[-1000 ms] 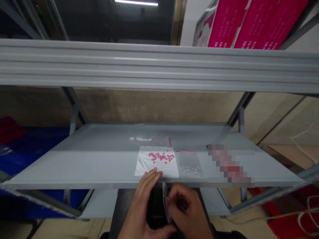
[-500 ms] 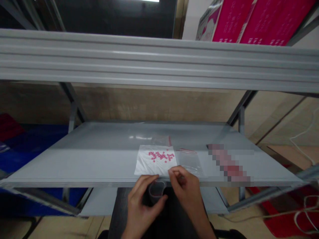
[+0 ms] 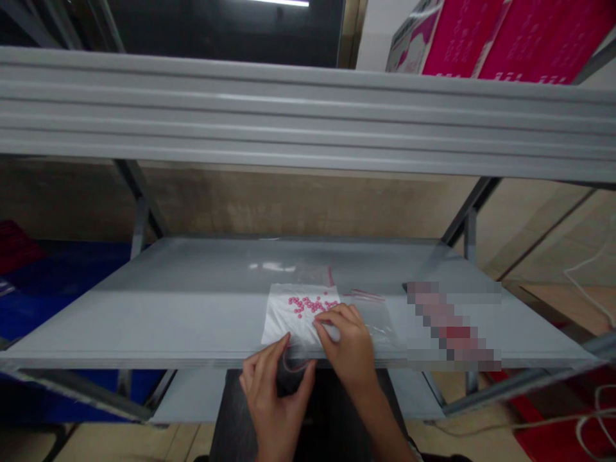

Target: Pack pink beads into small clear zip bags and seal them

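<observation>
My left hand [image 3: 274,391] is curled round a small clear plastic cup [image 3: 294,367] at the front edge of the shelf, thumb on one side and fingers on the other. Over the right part of a white tissue [image 3: 278,322] is my right hand [image 3: 347,343], its thumb and forefinger pinched close together. Whatever lies between those fingertips is too small to make out. Several small round pink pieces, like pills or beads [image 3: 308,304], lie scattered on the tissue just beyond the right fingertips.
Clear zip bags with red seal lines lie right of the tissue [image 3: 373,314] and behind it. Farther right is a blurred-out item [image 3: 452,327] on the grey shelf [image 3: 168,308]. A thick metal beam [image 3: 289,119] crosses above, with pink boxes [image 3: 462,38] on top.
My right hand has moved forward and slightly left, from the shelf edge onto the tissue by the pink pieces. My left hand keeps the cup, now tilted somewhat differently.
</observation>
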Demonstrator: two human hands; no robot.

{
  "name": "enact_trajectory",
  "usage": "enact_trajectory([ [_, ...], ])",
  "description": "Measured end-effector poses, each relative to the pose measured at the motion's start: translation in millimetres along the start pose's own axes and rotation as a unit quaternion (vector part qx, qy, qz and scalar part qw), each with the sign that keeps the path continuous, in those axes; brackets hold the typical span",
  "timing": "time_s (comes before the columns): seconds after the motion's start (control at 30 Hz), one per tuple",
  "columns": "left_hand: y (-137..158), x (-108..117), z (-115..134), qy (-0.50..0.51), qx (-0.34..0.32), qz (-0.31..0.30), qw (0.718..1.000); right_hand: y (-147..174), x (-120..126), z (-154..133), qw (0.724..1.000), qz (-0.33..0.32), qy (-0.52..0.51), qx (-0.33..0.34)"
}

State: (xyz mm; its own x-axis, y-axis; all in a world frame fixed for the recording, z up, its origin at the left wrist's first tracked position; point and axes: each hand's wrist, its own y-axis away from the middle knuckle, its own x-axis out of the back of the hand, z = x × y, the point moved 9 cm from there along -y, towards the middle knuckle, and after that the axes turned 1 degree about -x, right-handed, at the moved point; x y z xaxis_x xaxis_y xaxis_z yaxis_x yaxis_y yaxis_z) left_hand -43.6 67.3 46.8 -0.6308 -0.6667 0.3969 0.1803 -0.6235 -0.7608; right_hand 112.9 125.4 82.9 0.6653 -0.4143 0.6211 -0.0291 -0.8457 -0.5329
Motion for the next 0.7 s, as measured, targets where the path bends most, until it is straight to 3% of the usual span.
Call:
enact_trajectory([
  [0.1, 0, -4, -4, 0.022, 0.013, -0.015, 1.000, 4, -6, -16, 0.982, -0.106, -0.157, -0.002],
  [0.2, 0, -8, -6, 0.047, 0.025, -0.026, 0.998, 7, -10, -23, 0.967, -0.158, -0.200, -0.013],
  [0.3, -1, -7, -6, 0.060, 0.038, -0.022, 0.997, -2, -12, -14, 0.972, -0.119, -0.201, -0.025],
  [0.43, -1, -7, -8, 0.060, 0.050, -0.022, 0.997, -16, -24, 4, 0.998, -0.034, -0.044, -0.019],
  [0.57, 0, -8, -10, 0.064, 0.057, -0.019, 0.996, -21, -46, 8, 0.999, -0.029, 0.021, -0.014],
  [0.7, 0, -9, -11, 0.070, 0.064, -0.025, 0.995, -20, -38, 1, 1.000, -0.015, 0.009, -0.006],
])
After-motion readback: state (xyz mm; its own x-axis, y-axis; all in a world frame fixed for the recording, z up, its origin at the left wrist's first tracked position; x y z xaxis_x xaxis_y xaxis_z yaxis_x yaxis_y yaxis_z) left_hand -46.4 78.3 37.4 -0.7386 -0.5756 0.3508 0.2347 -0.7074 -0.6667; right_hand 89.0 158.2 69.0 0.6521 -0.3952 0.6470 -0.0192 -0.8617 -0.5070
